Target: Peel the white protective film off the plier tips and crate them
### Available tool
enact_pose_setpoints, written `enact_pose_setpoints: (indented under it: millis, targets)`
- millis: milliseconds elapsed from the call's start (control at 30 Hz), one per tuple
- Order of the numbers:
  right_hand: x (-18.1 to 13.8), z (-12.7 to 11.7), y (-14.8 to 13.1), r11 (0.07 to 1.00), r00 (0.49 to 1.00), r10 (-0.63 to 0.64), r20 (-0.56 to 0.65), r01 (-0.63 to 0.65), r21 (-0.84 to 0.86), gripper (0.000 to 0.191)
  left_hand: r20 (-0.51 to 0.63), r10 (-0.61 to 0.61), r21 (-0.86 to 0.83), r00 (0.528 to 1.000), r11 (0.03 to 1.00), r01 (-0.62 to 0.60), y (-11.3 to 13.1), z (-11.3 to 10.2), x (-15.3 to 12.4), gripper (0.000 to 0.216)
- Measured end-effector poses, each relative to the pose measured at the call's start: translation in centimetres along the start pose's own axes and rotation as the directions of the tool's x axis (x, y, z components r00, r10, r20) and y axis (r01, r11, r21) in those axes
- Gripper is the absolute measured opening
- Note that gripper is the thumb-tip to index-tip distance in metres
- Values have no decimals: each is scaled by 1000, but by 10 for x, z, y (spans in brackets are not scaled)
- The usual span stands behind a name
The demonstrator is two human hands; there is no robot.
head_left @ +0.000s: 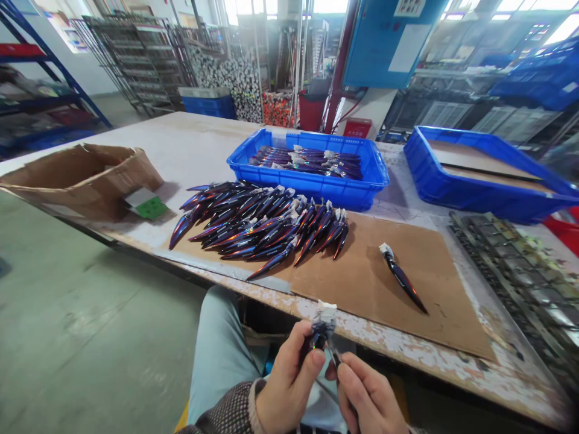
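My left hand [289,380] is closed around a glossy purple horn-shaped piece [320,330] with a white taped end, held upright just below the table's front edge. My right hand [366,395] pinches the lower tip of the same piece. On the brown cardboard sheet [384,289] lies a pile of several identical purple pieces [262,220], and a single one [401,277] lies apart to the right. A blue tray [312,175] behind the pile holds more of them.
A torn cardboard box [81,178] with a green card [151,208] sits at the table's left. A second blue tray [479,175] with cardboard inside stands at the right, with a dark metal rack [520,277] in front of it. Shelving and racks fill the background.
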State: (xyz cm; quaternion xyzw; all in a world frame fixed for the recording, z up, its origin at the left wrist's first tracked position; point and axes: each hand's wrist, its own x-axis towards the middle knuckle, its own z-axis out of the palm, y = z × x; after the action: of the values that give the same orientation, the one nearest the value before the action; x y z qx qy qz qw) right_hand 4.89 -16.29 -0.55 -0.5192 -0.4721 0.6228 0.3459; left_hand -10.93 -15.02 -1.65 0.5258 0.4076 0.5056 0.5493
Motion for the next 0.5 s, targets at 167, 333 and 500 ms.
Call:
enact_pose_setpoints:
  millis: [167,333,500]
  targets:
    - [3,-9,-13,999,999,-4,-31,2,-50,58,14,82,143,997,986,-83,-5,-3,-7,32]
    - [11,-31,-20,982,993,-58,103,75,-173,57,122,146,241,982,955,-172,9,-10,-2,35]
    - [20,-53,-37,918,957,-85,278,183,-352,53,252,115,373,961,905,-206,21,-25,2,31]
